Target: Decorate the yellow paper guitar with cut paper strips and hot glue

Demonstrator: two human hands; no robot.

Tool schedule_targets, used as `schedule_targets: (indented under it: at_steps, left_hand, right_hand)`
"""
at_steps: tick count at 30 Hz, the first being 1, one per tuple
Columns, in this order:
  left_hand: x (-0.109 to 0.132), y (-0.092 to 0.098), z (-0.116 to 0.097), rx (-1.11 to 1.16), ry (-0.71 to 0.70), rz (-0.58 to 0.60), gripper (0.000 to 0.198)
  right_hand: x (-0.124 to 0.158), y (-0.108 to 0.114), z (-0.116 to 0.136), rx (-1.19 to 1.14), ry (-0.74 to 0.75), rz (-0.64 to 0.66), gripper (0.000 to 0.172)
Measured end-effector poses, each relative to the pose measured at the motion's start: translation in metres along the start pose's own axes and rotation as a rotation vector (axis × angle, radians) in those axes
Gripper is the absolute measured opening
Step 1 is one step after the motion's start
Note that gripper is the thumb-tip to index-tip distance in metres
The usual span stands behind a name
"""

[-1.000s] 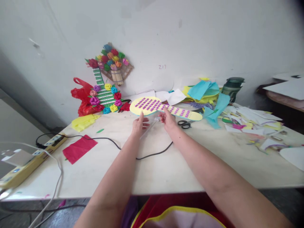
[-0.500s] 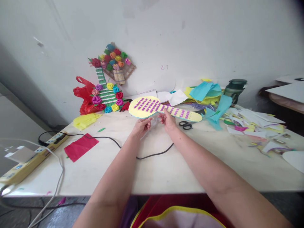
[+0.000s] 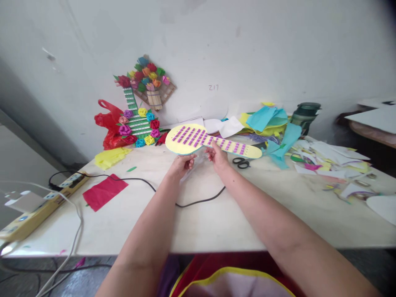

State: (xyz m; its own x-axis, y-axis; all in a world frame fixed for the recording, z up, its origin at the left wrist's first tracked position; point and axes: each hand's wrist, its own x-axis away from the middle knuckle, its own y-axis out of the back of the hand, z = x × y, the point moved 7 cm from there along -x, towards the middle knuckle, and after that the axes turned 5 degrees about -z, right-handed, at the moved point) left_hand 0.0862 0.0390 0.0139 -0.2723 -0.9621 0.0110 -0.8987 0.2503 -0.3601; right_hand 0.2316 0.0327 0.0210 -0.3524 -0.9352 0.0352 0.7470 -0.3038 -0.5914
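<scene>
A guitar-shaped paper cutout (image 3: 185,142), pale yellow with rows of purple strips and a blue underside edge, is tilted above the table. My right hand (image 3: 219,157) grips it at the neck, thumb on top and fingers curled below. My left hand (image 3: 182,166) is closed just under the rounded body's near edge; whether it pinches that edge is hidden. Some clear, see-through material (image 3: 199,160), perhaps plastic, shows between my hands. Beside the right hand, black-handled scissors (image 3: 241,162) lie partly under the cutout's neck.
A green guitar with paper flowers (image 3: 139,123) stands against the wall near a red plastic bag (image 3: 108,123). Red paper (image 3: 105,192), a black cable (image 3: 198,203) and a power strip (image 3: 46,206) lie left. Paper scraps (image 3: 328,159) and a dark bottle (image 3: 305,115) are right.
My left hand and the cutout's rounded end have shifted slightly left. More of the clear material shows below the left hand; the right hand keeps its hold.
</scene>
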Motion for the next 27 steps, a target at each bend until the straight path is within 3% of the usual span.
schedule_targets:
  at_steps: [6,12,19,27]
  left_hand:
    - [0.001,0.005,-0.008,-0.079,-0.018,-0.073,0.015]
    - [0.002,0.007,-0.015,-0.181,-0.081,-0.072,0.010]
    - [0.001,0.014,-0.009,-0.429,-0.049,-0.089,0.007]
    - [0.003,0.004,-0.005,-0.051,-0.016,-0.016,0.025]
  right_hand:
    - [0.000,0.000,-0.003,0.005,-0.012,0.008,0.032]
    - [-0.001,-0.001,-0.005,0.002,-0.002,0.015,0.032]
    - [-0.002,0.002,0.003,-0.023,0.032,-0.007,0.032]
    - [-0.002,0.003,0.003,-0.017,0.019,-0.019,0.030]
